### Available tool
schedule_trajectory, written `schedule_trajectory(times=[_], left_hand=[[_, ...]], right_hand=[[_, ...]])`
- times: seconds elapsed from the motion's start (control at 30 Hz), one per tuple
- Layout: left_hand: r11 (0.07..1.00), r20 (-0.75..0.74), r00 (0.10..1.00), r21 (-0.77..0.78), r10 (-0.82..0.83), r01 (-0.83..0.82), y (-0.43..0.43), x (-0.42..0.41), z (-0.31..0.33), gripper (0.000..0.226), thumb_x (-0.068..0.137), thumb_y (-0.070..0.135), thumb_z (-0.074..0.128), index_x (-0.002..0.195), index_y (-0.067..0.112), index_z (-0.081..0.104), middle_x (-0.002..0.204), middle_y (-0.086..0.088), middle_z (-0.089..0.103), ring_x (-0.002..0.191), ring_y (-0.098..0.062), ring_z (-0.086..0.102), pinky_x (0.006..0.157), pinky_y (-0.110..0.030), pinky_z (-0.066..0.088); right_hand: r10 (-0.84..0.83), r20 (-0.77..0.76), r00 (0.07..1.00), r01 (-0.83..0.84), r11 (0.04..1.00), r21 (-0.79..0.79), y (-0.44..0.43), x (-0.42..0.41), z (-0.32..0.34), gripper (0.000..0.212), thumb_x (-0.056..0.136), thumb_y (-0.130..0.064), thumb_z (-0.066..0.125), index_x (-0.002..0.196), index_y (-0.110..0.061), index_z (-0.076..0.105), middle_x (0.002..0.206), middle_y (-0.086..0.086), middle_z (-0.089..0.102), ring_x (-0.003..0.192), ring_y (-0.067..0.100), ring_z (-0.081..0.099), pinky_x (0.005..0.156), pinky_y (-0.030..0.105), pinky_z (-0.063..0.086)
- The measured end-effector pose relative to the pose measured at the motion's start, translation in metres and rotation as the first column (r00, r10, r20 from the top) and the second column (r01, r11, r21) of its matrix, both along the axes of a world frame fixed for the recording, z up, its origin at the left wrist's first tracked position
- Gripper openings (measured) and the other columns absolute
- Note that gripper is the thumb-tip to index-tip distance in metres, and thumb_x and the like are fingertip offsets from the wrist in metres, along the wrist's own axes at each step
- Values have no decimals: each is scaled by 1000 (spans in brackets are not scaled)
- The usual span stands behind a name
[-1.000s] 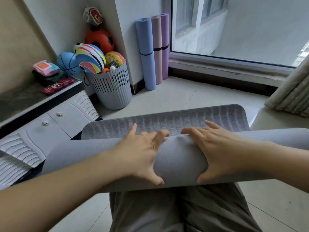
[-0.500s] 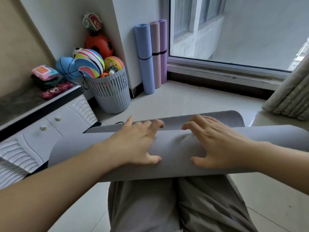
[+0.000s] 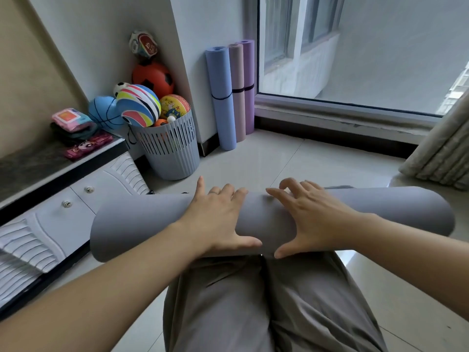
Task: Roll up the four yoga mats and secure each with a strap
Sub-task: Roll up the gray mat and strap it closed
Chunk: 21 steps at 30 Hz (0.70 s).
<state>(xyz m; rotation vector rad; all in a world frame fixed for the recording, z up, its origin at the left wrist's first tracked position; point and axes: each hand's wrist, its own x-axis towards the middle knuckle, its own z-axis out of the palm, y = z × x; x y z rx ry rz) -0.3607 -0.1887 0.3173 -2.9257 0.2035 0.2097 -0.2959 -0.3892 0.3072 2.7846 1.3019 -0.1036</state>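
Grey mat (image 3: pixel 142 224) rolled further; left hand (image 3: pixel 215 219), right hand (image 3: pixel 313 219) clasp it.

The rolled yoga mat (image 3: pixel 152 224) lies crosswise over the person's knees. The left hand (image 3: pixel 215 219) and right hand (image 3: pixel 312 219) sit side by side on its middle, thumbs on the near side and fingers (image 3: pixel 291 191) curled over the far side. Behind it, toward the floor's far left, a basket (image 3: pixel 172 153) holding balls (image 3: pixel 138 105) stands beside a low cabinet (image 3: pixel 63 212) along the left edge. Right of the basket, three strapped mats (image 3: pixel 223 97) stand upright against the wall by the window (image 3: pixel 355 47). A curtain (image 3: pixel 441 148) hangs at far right.
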Motion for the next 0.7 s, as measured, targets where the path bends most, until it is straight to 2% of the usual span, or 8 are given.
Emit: schedule_trajectory(times=[0.17,0.37,0.53,0.57,0.6,0.63,0.67,0.7], left_hand=[[999,-40,999,35,8,-7,-2,17,-11,108,68,85,47,146,18,14,140,-10,39,130,-31,38,111,-66,-4],[997,-11,997,-1,81,-81,-4,41,-14,104,65,78,60,142,15,29,140,-9,30,132,-29,31,111,-64,6],[929,73,978,-335,193,-159,-7,51,-21,75,79,59,63,141,26,36,135,-5,39,128,-27,36,111,-47,25],[847,127,955,-503,270,-172,-10,49,-22,60,85,48,63,137,27,43,131,-3,45,124,-24,42,107,-41,31],[681,129,911,-707,392,-192,-14,45,-24,43,88,37,62,128,25,52,123,0,52,115,-21,48,101,-36,38],[402,31,848,-889,530,-219,-20,39,-25,25,90,27,61,114,24,58,109,3,58,104,-18,53,92,-31,43],[23,-188,770,-967,610,-255,-27,31,-27,10,90,20,60,100,22,59,96,5,58,94,-17,55,82,-29,45],[-367,-460,680,-884,571,-291,-35,23,-29,3,91,17,58,91,20,57,87,4,56,87,-16,55,76,-27,44]], right_hand=[[-21,-45,999,23,999,41,15,19,-9,108,52,-87,60,134,-24,31,123,-4,40,105,19,48,100,32,34],[-106,-126,986,108,994,9,33,49,-14,104,49,-77,71,132,-25,35,121,-4,43,108,21,48,100,39,36],[-165,-215,963,161,986,-35,43,70,-22,112,48,-75,75,138,-26,31,125,-1,43,114,24,51,98,39,41],[-181,-234,955,173,983,-54,47,75,-23,111,48,-76,75,138,-26,32,128,-1,46,116,24,51,98,38,41],[-196,-247,949,184,980,-71,51,79,-24,110,49,-76,75,138,-26,33,130,-2,49,117,23,51,98,37,41],[-210,-258,943,194,977,-84,54,83,-24,109,49,-75,75,138,-26,34,130,-2,51,117,23,52,98,37,41],[-221,-270,937,203,975,-94,57,86,-26,108,50,-75,75,137,-25,35,130,-2,53,115,22,52,97,37,42],[-230,-281,932,210,973,-101,58,89,-26,107,50,-74,76,136,-25,36,129,-2,55,114,23,53,96,37,43]])
